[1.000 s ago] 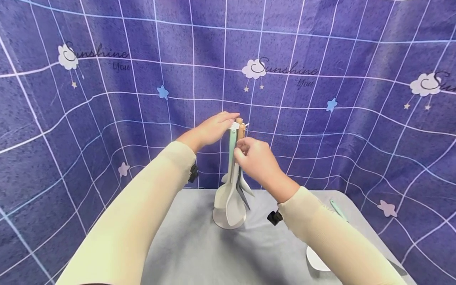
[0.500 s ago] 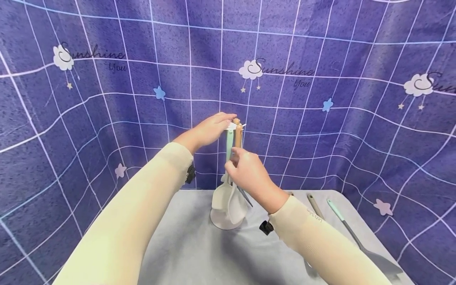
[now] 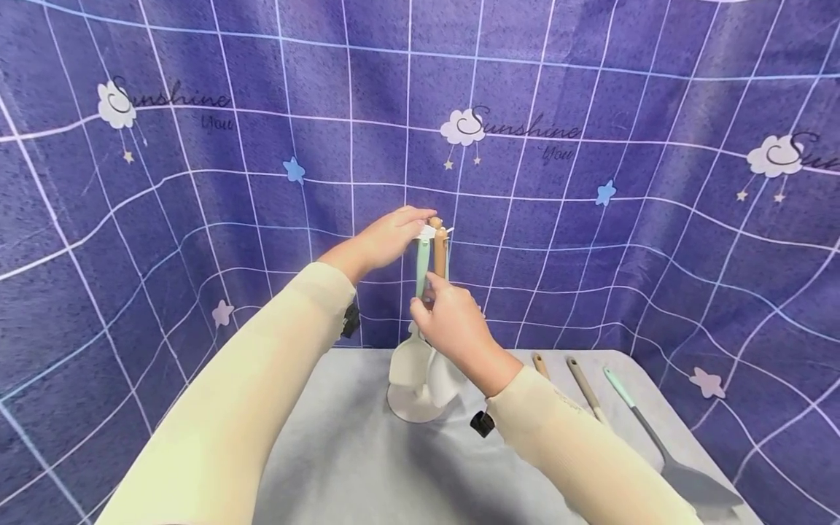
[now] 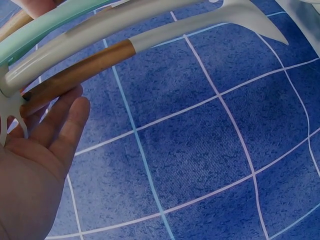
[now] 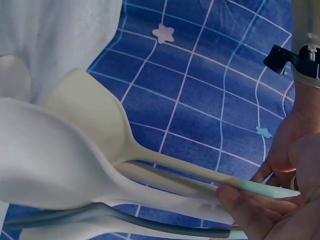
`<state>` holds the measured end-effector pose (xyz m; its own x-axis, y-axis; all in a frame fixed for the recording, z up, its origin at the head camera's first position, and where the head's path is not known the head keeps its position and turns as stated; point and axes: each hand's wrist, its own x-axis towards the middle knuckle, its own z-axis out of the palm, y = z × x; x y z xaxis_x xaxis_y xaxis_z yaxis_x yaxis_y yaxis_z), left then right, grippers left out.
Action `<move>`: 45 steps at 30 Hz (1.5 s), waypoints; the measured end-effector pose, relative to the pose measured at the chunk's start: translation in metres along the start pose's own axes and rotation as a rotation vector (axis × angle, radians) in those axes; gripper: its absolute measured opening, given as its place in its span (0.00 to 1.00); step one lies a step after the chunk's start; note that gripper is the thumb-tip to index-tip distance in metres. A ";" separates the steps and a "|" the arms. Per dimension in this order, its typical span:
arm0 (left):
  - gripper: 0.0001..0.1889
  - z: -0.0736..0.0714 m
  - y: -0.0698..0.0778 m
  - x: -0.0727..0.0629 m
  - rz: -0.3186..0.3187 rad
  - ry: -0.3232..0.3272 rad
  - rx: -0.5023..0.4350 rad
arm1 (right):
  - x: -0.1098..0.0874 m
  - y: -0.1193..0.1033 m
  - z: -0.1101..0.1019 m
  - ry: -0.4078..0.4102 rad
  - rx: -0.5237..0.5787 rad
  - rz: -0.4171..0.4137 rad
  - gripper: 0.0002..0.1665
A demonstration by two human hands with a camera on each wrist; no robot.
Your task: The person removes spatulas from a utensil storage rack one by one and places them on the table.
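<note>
A pale utensil stand [image 3: 398, 399] stands on the table, hung with several kitchen utensils. My left hand [image 3: 390, 237] rests on its top with fingers stretched across; in the left wrist view, its fingers [image 4: 75, 120] lie beside a wooden handle [image 4: 85, 75]. Lower down, my right hand [image 3: 453, 321] pinches the handle of a white ladle [image 5: 45, 155], which hangs with its bowl down. A cream spatula [image 5: 92, 115] with a mint-green handle end hangs beside it. Behind the ladle, a dark grey utensil [image 5: 150, 225] shows in the right wrist view. My right hand partly hides the ladle's handle.
To the right on the grey table [image 3: 354, 452] lie a grey turner [image 3: 698, 485] with a mint handle, a utensil with a brown-grey handle [image 3: 580, 379] and one with a wooden handle [image 3: 540, 364]. My right sleeve partly covers them. A patterned blue curtain [image 3: 525, 240] hangs behind.
My right hand has slid down along the hanging handles, and the ladle's bowl has shifted slightly right. The left hand stays on the stand's top. More utensils show beyond the right sleeve.
</note>
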<state>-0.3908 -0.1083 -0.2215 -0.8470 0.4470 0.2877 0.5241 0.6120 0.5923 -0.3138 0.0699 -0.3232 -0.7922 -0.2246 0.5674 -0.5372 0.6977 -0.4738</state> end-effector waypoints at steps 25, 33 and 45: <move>0.31 0.000 -0.003 0.004 0.003 -0.021 -0.010 | 0.018 0.003 0.003 0.010 0.246 0.084 0.20; 0.31 -0.002 -0.003 0.001 0.005 -0.008 0.000 | 0.020 0.003 0.006 -0.012 0.365 0.107 0.17; 0.31 -0.002 -0.007 0.001 0.013 -0.008 0.006 | 0.015 0.007 0.001 -0.016 0.400 0.053 0.14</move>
<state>-0.3954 -0.1128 -0.2239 -0.8393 0.4604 0.2892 0.5358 0.6101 0.5837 -0.3296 0.0707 -0.3186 -0.8249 -0.2082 0.5256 -0.5629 0.3895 -0.7290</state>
